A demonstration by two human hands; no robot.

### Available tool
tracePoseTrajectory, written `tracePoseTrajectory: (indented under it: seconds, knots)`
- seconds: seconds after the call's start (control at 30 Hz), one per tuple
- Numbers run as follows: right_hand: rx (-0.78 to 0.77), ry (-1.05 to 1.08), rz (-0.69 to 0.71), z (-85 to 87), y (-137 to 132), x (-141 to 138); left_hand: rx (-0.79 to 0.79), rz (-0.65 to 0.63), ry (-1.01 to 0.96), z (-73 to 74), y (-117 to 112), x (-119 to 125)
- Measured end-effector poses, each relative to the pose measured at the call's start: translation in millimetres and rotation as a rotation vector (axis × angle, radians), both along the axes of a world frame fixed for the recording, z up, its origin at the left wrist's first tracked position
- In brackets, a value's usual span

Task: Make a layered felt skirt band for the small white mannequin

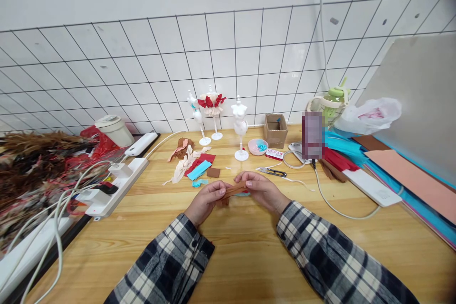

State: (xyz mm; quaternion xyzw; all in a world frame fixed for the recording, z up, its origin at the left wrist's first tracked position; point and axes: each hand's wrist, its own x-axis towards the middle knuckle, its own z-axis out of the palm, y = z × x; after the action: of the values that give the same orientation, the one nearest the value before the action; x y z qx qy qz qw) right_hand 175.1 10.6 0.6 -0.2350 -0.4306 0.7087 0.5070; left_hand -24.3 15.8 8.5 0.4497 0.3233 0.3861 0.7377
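Observation:
Between my two hands a strip of brown crepe paper (pixel 233 190) is stretched, its near end hanging below my left fingers. My left hand (pixel 206 199) pinches one end with thumb and fingers. The other end is gripped by my right hand (pixel 265 191). Just beyond them on the table lie a small brown piece (pixel 213 172), a blue strip (pixel 199 170) and red paper (pixel 204 160). A bare white mini dress form (pixel 240 126) stands behind. Farther left, another dress form (pixel 215 114) wears cream ruffles and red bows, beside one with a blue trim (pixel 196 116).
Thread snips (pixel 272 172), a pink bowl (pixel 258 147) and a cardboard box (pixel 275 131) stand right of centre. A power strip (pixel 121 185) with cables runs along the left edge. Stacked coloured paper (pixel 416 175), a white power bank (pixel 374 187) and a green bottle (pixel 333 104) are at right.

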Motion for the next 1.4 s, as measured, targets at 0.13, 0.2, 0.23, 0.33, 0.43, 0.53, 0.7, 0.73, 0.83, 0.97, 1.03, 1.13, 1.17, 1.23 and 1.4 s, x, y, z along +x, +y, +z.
tracePoseTrajectory:
  seconds: [0.13, 0.2, 0.23, 0.33, 0.43, 0.53, 0.7, 0.73, 0.83, 0.97, 1.03, 1.13, 1.17, 1.23, 1.4]
  knots:
    - [-0.022, 0.083, 0.023, 1.1, -0.3, -0.2, 0.0, -0.027, -0.031, -2.8, 1.5, -1.8]
    - [-0.014, 0.106, -0.02, 1.9, 0.1, -0.1, 0.006, -0.031, -0.035, -5.3, 2.7, -3.0]
    - [-0.015, 0.111, -0.033, 2.2, 0.5, -0.1, 0.006, -0.033, -0.038, -6.3, 3.3, -3.4]
    - [-0.033, 0.117, -0.036, 1.8, 1.4, 0.0, 0.001, -0.037, -0.051, -7.3, 4.2, -3.4]
    - [-0.048, 0.122, -0.028, 0.2, 1.5, -0.2, -0.008, -0.052, -0.06, -6.2, 3.8, -2.3]
    - [-0.062, 0.132, -0.022, 0.1, 0.7, -0.7, -0.026, -0.043, -0.068, -6.1, 3.1, -1.4]
    - [-0.075, 0.121, -0.011, 4.0, -1.3, -2.7, -0.071, 0.088, -0.148, -8.9, 5.1, -2.3]
    - [-0.08, 0.107, -0.008, 4.7, -1.7, -3.1, -0.079, 0.116, -0.166, -9.1, 5.9, -2.5]
    - [-0.079, 0.063, 0.025, 5.2, -2.4, -3.9, -0.108, 0.169, -0.221, -8.6, 8.1, -2.6]
    - [-0.054, 0.031, 0.04, 2.3, -0.9, -2.2, -0.136, 0.175, -0.27, -7.2, 8.9, -2.4]
    - [-0.039, 0.055, 0.015, 1.0, 0.5, -0.7, -0.128, 0.19, -0.267, -7.2, 8.7, -2.6]
    - [-0.03, 0.089, -0.005, 1.2, 1.4, 0.5, -0.106, 0.183, -0.24, -7.4, 8.2, -2.6]
    - [-0.032, 0.095, -0.009, 1.8, 1.3, 0.5, -0.1, 0.179, -0.237, -7.4, 7.9, -2.5]
    - [-0.041, 0.115, -0.012, 2.7, 0.9, -0.1, -0.096, 0.174, -0.24, -7.1, 7.6, -2.1]
    - [-0.053, 0.137, 0.005, 0.1, 1.5, -0.7, -0.125, 0.18, -0.284, -8.5, 8.7, -2.5]
